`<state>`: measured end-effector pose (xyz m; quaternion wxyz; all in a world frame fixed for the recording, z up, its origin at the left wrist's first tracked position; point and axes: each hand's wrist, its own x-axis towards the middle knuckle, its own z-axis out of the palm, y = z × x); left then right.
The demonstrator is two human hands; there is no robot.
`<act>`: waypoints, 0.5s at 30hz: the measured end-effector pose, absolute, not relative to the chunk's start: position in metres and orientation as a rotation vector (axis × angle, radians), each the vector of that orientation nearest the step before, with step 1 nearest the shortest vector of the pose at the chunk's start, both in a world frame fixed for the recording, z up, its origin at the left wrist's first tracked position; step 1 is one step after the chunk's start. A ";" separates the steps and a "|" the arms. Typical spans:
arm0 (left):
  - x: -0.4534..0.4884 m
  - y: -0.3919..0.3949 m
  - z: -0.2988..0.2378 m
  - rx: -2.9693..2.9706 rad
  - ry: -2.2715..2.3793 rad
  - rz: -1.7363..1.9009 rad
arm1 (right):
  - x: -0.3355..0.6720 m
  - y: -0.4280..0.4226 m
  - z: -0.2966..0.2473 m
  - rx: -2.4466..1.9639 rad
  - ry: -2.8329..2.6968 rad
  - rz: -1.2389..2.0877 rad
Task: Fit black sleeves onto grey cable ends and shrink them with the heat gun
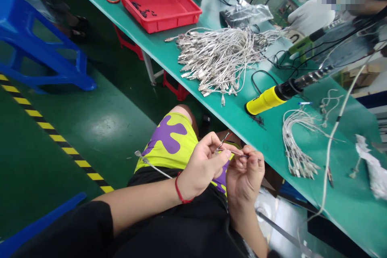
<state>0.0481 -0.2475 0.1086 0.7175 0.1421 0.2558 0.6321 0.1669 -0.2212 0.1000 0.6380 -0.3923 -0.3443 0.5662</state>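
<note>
Blue plastic stool [39, 48] at far left, black-and-yellow floor tape [51, 133] running near to far beside it, open green floor between there and the person's lap. Loose metal connector [138, 154] hangs free on a thin cable [157, 168] that leads right into the left hand [201, 167], pinched between thumb and fingers; red cord bracelet [180, 190] at the wrist. Right hand [244, 177] just beside it, not quite touching, fingertips closed on the cable's fine metal end. Risks: a loosened pinch could drop that small end to the floor; the free connector could swing and snag. Room to move is widest left, over lap and floor; the edge of the green bench [272, 149] lies close on the right. On the bench, red plastic tray [157, 6] far, large tangle of cable assemblies [217, 60], yellow-handled soldering iron [266, 100] near the edge, whether hot unclear, then a smaller cable bundle [298, 145]. A stray sleeve could catch the iron.
</note>
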 end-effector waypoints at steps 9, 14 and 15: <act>0.049 -0.248 0.108 0.315 0.570 1.392 | 0.169 -0.221 0.099 -0.875 -0.902 1.178; 0.050 -0.248 0.108 0.317 0.576 1.384 | 0.168 -0.222 0.099 -0.905 -0.937 1.064; 0.050 -0.248 0.108 0.318 0.577 1.384 | 0.167 -0.222 0.099 -0.907 -0.938 1.060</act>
